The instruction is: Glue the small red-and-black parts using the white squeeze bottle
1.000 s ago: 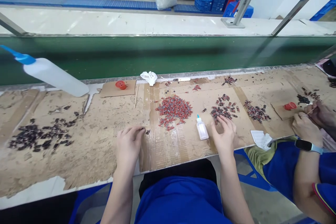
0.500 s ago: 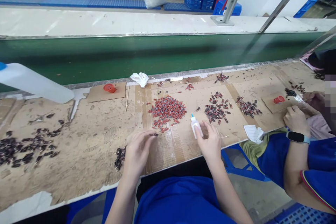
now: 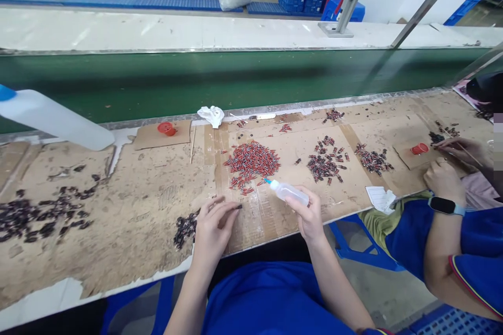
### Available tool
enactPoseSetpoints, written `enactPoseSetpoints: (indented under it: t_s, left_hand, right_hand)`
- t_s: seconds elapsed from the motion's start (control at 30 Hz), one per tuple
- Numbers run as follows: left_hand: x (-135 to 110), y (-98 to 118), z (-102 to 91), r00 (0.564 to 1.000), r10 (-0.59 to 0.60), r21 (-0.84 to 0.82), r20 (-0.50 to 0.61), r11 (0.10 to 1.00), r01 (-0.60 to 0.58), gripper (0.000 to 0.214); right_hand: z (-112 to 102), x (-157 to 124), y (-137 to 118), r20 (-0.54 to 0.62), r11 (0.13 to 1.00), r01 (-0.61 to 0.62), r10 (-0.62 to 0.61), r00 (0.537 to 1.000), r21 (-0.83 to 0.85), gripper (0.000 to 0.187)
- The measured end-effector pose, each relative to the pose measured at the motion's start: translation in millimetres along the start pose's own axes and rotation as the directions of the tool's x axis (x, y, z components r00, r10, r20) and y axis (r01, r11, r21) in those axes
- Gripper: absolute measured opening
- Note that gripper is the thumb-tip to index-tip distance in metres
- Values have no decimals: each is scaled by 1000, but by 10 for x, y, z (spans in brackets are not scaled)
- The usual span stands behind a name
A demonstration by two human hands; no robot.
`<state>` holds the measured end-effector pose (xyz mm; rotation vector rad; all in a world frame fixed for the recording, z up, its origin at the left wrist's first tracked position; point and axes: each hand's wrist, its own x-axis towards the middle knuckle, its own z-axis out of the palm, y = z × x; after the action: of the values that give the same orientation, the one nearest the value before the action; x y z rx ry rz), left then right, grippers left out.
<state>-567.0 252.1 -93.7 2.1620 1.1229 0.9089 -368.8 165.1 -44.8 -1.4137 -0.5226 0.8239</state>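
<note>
My right hand (image 3: 310, 214) grips a small clear glue bottle (image 3: 288, 192) with a blue nozzle, tilted so the tip points left toward the red pile. My left hand (image 3: 212, 227) pinches a tiny dark part (image 3: 238, 207) between fingertips just above the cardboard. A small heap of dark parts (image 3: 184, 227) lies beside my left hand. A pile of red-and-grey parts (image 3: 251, 162) sits just beyond both hands on the cardboard-covered bench (image 3: 149, 188).
More part piles (image 3: 324, 165) (image 3: 371, 159) lie to the right, and dark parts (image 3: 39, 214) at the left. A large squeeze bottle (image 3: 51, 118), red cap (image 3: 166, 128) and white rag (image 3: 211, 114) sit near the green conveyor (image 3: 236, 78). A co-worker's hands (image 3: 444, 180) work at the right.
My right hand moved from the bench to the glue bottle, picked it up and tipped it leftward. My left hand stayed near the front, pinching a small part.
</note>
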Motion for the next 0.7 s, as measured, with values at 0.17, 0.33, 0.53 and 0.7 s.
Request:
enactPoseSetpoints:
  t_s: [0.17,0.33,0.53,0.7]
  left_hand:
    - [-20,1,2,996,-93,-47,-8,995,93,14]
    - [-26,-30,35,983,-181,-98,1,979,180,17]
    - [-24,-38,57,974,-226,-138,13,964,226,17]
    - [-11,-33,56,969,-245,-142,20,959,245,15]
  right_hand:
    - [205,60,170,-70,976,-96,112,991,197,27]
    - [334,32,261,-5,1000,-18,18,1000,1,27]
    - [417,0,273,27,985,40,-36,999,-168,23]
    - [404,14,287,50,977,46,-36,998,-206,20]
